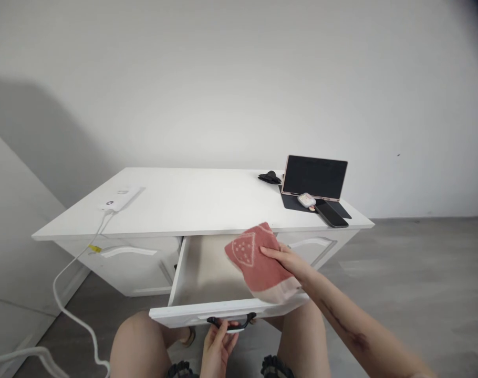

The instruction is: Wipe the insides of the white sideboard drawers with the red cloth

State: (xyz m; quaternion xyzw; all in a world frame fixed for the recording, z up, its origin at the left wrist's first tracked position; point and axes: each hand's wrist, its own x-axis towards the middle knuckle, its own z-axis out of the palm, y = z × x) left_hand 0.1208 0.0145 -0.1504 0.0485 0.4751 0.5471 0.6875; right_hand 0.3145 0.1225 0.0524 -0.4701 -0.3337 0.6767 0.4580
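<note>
My right hand grips a red folded hand towel with a pale border and a light dotted fruit-like pattern. The thumb lies on top of the cloth; the other fingers are mostly hidden beneath it. This towel hangs over the right part of a pulled-out white drawer, whose pale bottom shows to the left of it. Below, my left hand has its fingers curled around the black handle on the drawer front.
On the white desk a tablet stands at the right, with a phone and a small white case before it. A black object lies behind. At left is a power strip with a trailing cable.
</note>
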